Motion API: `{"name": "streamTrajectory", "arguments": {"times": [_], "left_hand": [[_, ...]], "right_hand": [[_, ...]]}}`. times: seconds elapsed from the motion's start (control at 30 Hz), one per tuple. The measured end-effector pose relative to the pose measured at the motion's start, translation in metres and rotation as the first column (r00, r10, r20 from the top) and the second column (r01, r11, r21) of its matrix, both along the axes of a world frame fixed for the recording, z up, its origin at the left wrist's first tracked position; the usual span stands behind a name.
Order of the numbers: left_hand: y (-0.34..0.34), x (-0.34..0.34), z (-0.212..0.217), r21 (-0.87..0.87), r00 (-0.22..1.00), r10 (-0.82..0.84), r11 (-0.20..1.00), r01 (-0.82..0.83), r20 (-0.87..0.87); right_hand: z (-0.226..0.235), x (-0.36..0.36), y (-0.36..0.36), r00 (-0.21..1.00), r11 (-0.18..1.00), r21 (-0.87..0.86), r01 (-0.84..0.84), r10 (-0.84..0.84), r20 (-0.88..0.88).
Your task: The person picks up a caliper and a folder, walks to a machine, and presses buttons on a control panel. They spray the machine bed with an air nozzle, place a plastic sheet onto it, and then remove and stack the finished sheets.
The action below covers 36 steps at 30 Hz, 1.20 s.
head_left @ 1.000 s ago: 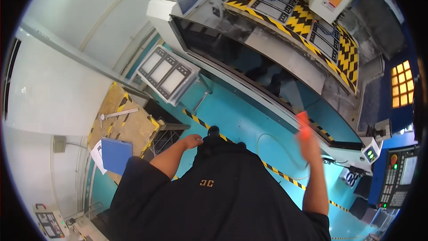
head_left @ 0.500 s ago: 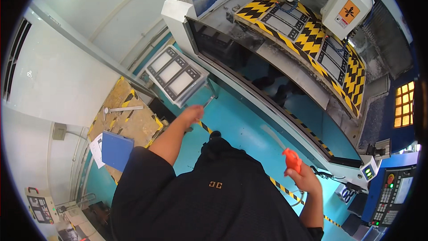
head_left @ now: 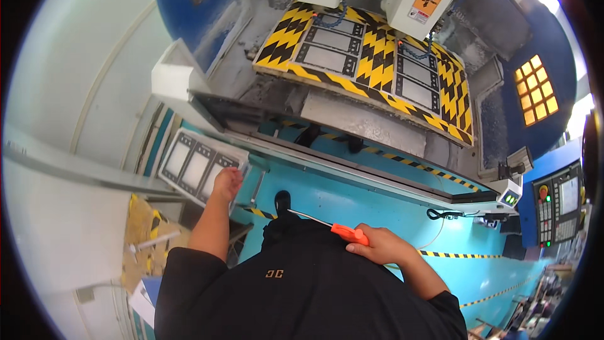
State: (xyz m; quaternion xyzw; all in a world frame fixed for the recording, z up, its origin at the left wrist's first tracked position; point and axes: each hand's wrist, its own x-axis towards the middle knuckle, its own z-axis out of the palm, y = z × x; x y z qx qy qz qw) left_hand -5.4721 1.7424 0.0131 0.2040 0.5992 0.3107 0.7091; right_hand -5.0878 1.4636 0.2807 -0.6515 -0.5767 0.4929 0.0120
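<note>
My right hand (head_left: pixel 380 245) is wrapped round the orange handle of an air blow gun (head_left: pixel 348 233). Its long thin metal nozzle points left across the front of my dark shirt. My left hand (head_left: pixel 228 184) is held with its fingers curled, by the right side of a stack of flat panels (head_left: pixel 196 164). Whether it holds or touches anything there is hidden. Each panel shows pale windows in a black frame.
Ahead is an open machine with a striped bed (head_left: pixel 377 66) bearing framed panels under two white spindle heads (head_left: pixel 415 0). A control panel (head_left: pixel 559 204) stands at right. A wooden bench (head_left: pixel 141 226) with a caliper (head_left: pixel 151 241) is at left.
My view has turned toward the machine, which now sits more squarely ahead. The blow gun has swung leftward across my front. My left hand is now beside the panel stack.
</note>
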Motion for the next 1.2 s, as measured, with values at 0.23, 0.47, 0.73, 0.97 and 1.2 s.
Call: {"name": "streamTrajectory", "arguments": {"times": [0.23,0.47,0.73,0.97,1.2], "left_hand": [[0.068,-0.071,-0.008,0.167,0.725,-0.361,0.822,0.544,-0.586],[0.065,-0.112,-0.029,-0.351,-0.208,-0.432,0.285,0.892,-0.878],[0.084,-0.123,-0.012,-0.331,-0.138,-0.617,0.209,0.920,-0.775],[0.084,-0.128,-0.005,-0.221,-0.021,-0.608,0.256,0.941,-0.794],[0.096,-0.126,-0.005,-0.335,-0.134,-0.666,0.184,0.924,-0.734]], "right_hand": [[0.102,0.027,0.093,0.977,0.991,0.136,-0.004,-0.025,0.213],[0.201,0.016,0.225,0.812,0.926,0.366,-0.097,-0.139,0.567],[0.205,0.011,0.302,0.583,0.981,0.137,-0.137,-0.031,0.812],[0.204,0.059,0.280,0.506,0.998,0.057,0.030,-0.064,0.860],[0.176,0.051,0.299,0.691,0.965,0.248,0.085,-0.236,0.683]]}}
